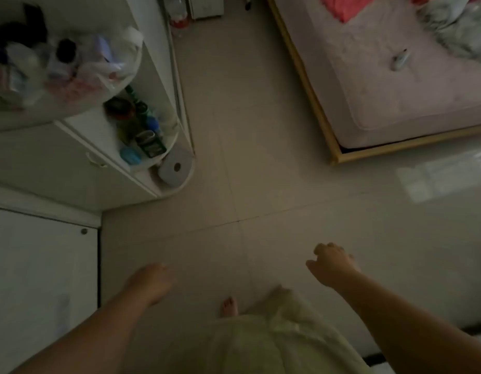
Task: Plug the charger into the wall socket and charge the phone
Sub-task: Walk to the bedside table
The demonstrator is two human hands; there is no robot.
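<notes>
The view looks straight down at a dim tiled floor (261, 157). Both hands hang over bare tiles and hold nothing. The left hand (150, 282) is blurred, its fingers pointing down, so I cannot tell how its grip stands. The right hand (331, 261) shows a loose grip, fingers curled but pinching nothing. One bare foot (229, 306) shows between the arms, beside a pale garment (282, 333).

A rounded white shelf unit (163, 109) juts in from the left, its tiers crowded with bottles (142, 125), a paper roll (177, 166) and plastic bags (72, 63). The bed (396, 98), with a wooden frame edge (309, 85), takes the upper right. Between shelf and bed runs a wide open strip of floor.

A small grey object (400, 59) lies on the mattress, well apart from both hands; too blurred to tell whether it is the phone or charger. No wall socket can be made out.
</notes>
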